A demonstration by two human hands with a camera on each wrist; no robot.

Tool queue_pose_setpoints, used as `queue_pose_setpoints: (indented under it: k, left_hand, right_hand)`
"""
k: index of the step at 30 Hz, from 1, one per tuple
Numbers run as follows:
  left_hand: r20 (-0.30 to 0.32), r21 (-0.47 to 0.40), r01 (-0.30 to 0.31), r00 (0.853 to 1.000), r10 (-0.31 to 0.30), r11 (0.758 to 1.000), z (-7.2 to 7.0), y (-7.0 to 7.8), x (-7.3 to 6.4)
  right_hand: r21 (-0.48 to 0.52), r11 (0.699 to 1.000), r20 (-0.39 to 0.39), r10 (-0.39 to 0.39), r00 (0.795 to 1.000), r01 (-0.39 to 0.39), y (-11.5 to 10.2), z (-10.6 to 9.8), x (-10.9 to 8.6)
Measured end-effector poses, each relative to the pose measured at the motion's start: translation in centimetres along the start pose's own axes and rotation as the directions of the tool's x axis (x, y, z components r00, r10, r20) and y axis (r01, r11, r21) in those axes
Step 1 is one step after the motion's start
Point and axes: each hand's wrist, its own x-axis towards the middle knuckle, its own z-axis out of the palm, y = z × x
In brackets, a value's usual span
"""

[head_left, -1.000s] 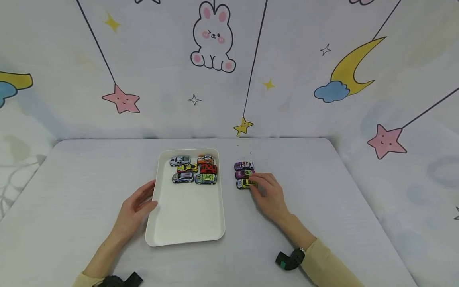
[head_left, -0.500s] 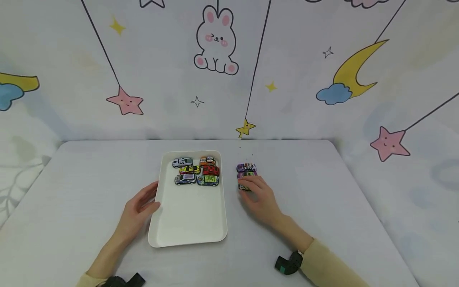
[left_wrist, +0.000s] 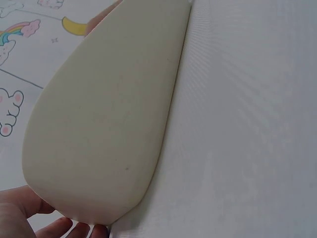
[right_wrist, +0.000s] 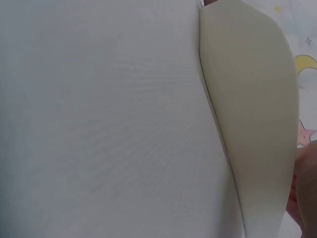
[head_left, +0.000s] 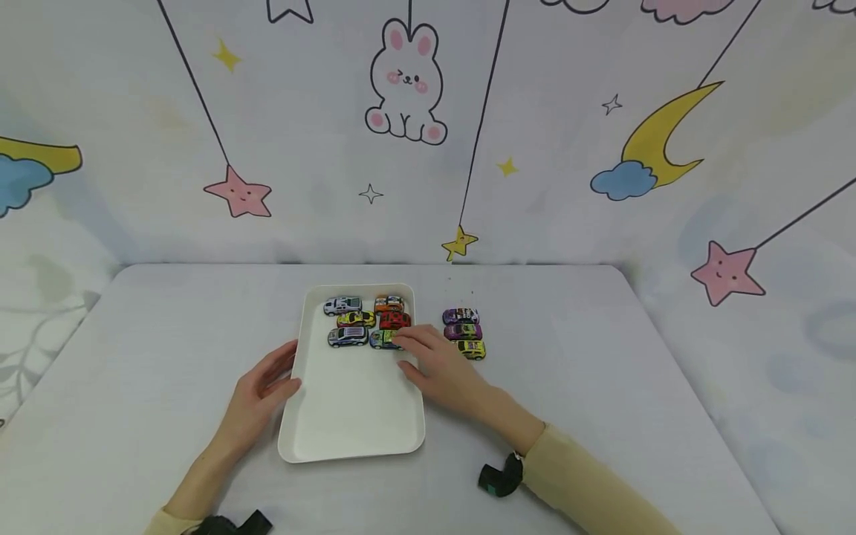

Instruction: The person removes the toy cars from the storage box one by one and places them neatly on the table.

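Note:
My left hand (head_left: pixel 257 394) holds the left edge of a white tray (head_left: pixel 351 409), thumb at the rim and fingers along the outer wall. In the left wrist view, the fingertips (left_wrist: pixel 79 229) lie at the foot of that wall. My right hand (head_left: pixel 444 371) reaches over the tray's right rim. Its fingertips overlap a green toy car (head_left: pixel 383 339) in the tray, while the thumb stands apart from it. Beside that car are a red toy car (head_left: pixel 395 319) and a silver-blue one (head_left: pixel 348 336). The right wrist view catches only part of the right hand (right_wrist: pixel 304 193) beyond the tray wall.
Farther up the tray sit a yellow toy car (head_left: pixel 356 319), an orange one (head_left: pixel 388 303) and a pale grey one (head_left: pixel 342 305). Right of the tray, two purple toy cars (head_left: pixel 461 316) and a yellow-green one (head_left: pixel 471 350) stand in a column on the white table (head_left: pixel 568 357).
My right hand has moved left from the yellow-green car on the table to the green car in the tray. My left hand stays on the tray's edge.

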Motion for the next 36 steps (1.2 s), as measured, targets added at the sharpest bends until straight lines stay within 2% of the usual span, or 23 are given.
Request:
queue_pose_setpoints:
  k: [6, 11, 15, 24, 31, 36]
  left_hand:
    - [-0.001, -0.002, -0.002, 1.000, 0.002, 1.000, -0.1, 0.0, 0.0]
    - [0.003, 0.000, -0.005, 1.000, 0.005, 1.000, 0.0, -0.1, -0.1]
    - [0.002, 0.000, -0.010, 1.000, 0.010, 1.000, 0.1, 0.0, 0.0]
    - [-0.006, 0.004, -0.011, 1.000, 0.011, 1.000, 0.2, 0.1, -0.1]
    - [-0.006, 0.012, -0.014, 1.000, 0.014, 1.000, 0.2, 0.1, 0.0]
    - [-0.005, 0.014, -0.010, 1.000, 0.010, 1.000, 0.2, 0.2, 0.0]
  right_hand:
    - [-0.078, 0.997, 0.170, 0.042, 0.985, -0.029, -0.2, 0.4, 2.0]
    - [-0.196, 0.981, 0.281, 0.060, 0.958, -0.005, -0.2, 0.3, 3.2]
    - [-0.249, 0.968, 0.315, 0.057, 0.947, 0.025, -0.1, 0.3, 3.8]
    - [-0.271, 0.963, 0.353, 0.093, 0.931, 0.006, -0.6, 0.3, 4.0]
    - [-0.350, 0.936, 0.398, 0.110, 0.911, 0.040, -0.9, 0.5, 4.0]
    - [-0.359, 0.932, 0.405, 0.114, 0.907, 0.043, -1.0, 0.5, 3.8]
